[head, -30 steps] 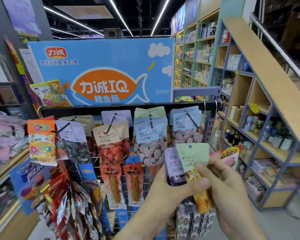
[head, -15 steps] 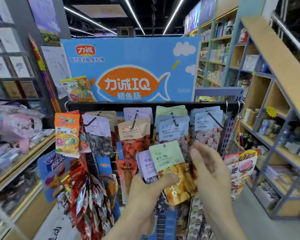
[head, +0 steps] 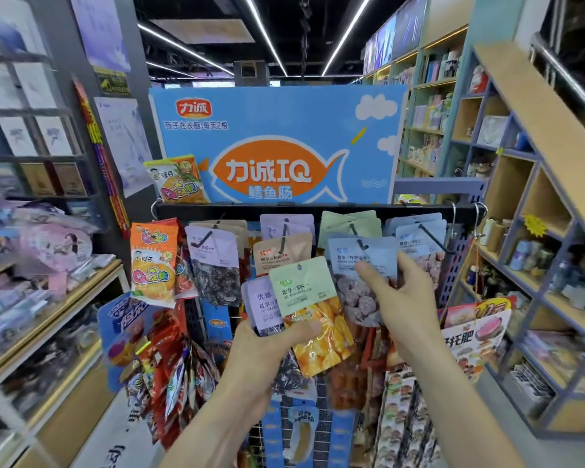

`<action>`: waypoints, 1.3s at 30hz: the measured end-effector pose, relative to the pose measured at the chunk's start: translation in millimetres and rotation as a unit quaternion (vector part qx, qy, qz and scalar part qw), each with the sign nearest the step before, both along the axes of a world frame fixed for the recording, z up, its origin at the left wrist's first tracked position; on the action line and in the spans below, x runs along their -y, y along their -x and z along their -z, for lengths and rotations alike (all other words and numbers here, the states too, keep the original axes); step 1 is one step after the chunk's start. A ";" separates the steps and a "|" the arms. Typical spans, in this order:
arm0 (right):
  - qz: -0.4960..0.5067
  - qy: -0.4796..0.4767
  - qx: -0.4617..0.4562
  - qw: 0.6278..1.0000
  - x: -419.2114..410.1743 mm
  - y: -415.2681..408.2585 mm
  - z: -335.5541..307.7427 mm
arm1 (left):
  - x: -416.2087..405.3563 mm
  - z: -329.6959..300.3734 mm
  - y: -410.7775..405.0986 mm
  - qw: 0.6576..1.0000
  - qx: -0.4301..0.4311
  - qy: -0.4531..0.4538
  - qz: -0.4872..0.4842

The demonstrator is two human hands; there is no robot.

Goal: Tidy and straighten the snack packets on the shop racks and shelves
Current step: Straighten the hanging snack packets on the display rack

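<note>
On the rack [head: 318, 208], the right hand [head: 406, 305] pinches a hanging blue packet [head: 362, 261], while the left hand [head: 260, 346] grips a green packet [head: 304, 292] and purple ones, best rehung squarely on matching hooks.

Left grip [head: 267, 346] clamped, thumb over; right grip [head: 399, 298] pinching.

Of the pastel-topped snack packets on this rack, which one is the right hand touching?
The pale blue-topped packet of dark purplish fruit, hanging on its hook. The right hand grips its edge; the green-topped and lilac packets are in the left hand.
</note>
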State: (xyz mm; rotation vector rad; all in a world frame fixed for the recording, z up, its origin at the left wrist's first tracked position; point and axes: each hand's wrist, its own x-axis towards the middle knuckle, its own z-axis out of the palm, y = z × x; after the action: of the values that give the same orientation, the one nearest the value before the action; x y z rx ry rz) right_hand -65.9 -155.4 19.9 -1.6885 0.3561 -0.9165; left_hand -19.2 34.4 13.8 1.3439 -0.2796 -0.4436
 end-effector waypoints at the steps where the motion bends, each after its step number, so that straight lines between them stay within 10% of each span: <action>1: -0.008 0.003 0.001 1.000 -2.9 3.6 -2.2 | -1.6 -1.5 -1.6 1.000 0.003 0.003 -0.001; 26: -0.026 -0.088 -0.007 0.996 -32.4 81.6 3.3 | -7.5 6.9 18.1 0.981 0.018 -0.051 0.186; 39: 0.062 -0.133 0.020 0.989 14.4 101.1 -8.0 | 17.4 15.7 35.1 0.996 -0.032 -0.036 0.076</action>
State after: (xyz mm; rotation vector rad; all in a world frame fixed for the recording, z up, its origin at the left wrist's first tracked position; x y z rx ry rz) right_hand -167.0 -169.8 27.9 -1.4138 0.5360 -0.9472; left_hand -54.3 17.0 -1.9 1.3806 -0.3164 -0.6278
